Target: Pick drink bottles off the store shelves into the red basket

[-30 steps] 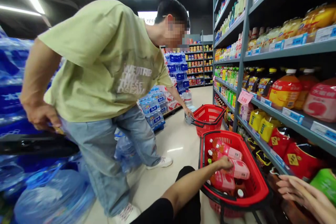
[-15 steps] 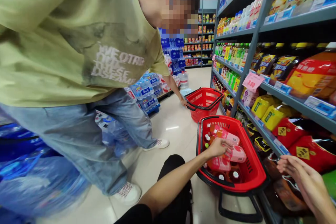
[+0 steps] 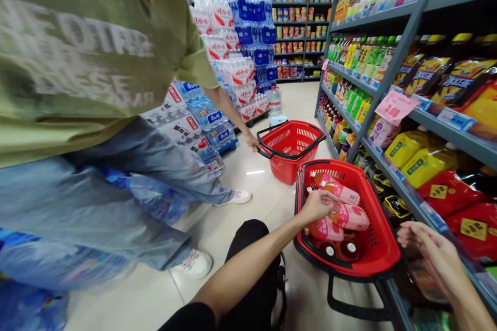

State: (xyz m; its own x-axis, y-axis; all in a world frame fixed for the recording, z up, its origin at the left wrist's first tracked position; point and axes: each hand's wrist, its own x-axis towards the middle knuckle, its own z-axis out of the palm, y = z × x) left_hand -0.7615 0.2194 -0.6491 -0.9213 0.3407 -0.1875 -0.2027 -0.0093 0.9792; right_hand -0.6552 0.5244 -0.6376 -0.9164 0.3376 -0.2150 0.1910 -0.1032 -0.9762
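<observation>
The person's left hand (image 3: 321, 206) was over the oblong red plastic basket with a black rim (image 3: 382, 232), its fingers bent down onto the clear plastic bottles with pink labels (image 3: 351, 217); whether it gripped one or only rested on them could not be told, since the fingers hid the contact. Those bottles lay on their sides inside the basket, their necks mostly toward its left wall, probably because they were laid over others already filling the bottom. Beneath them, nearer the person, dark amber bottles with white caps (image 3: 351, 249) showed their caps upward, seemingly stood on end to take up the nearer part of the basket. The basket sat on the pale glossy floor (image 3: 267, 240) close beside the grey metal shelf (image 3: 450, 132), which kept it within easy reach of both shelf and arms. The right hand (image 3: 433, 251) was well apart from the left, between basket and shelf, loosely curved with nothing visible in it. The black U-shaped handle (image 3: 359, 313) stuck out from the basket's near end, apparently for pulling. Beyond, another person in a yellow-green shirt (image 3: 89, 62) had one hand (image 3: 253, 142) at the black handle of a second red plastic basket (image 3: 293, 168), presumably to steady or steer it.
</observation>
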